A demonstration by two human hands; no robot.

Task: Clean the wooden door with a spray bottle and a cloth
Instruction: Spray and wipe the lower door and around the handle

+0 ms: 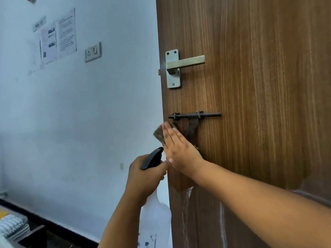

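The brown wooden door fills the right half of the head view, with white streaks low on it. My right hand lies flat with straight fingers, pressing a brownish cloth against the door's left edge just under the dark slide bolt. Only a small part of the cloth shows past my fingertips. My left hand grips the neck of a white spray bottle with a black trigger head, held just left of the door edge.
A metal lever handle sits above the bolt. The pale blue wall at left carries a socket plate and taped papers. Folded striped fabric lies at the bottom left near the dark skirting.
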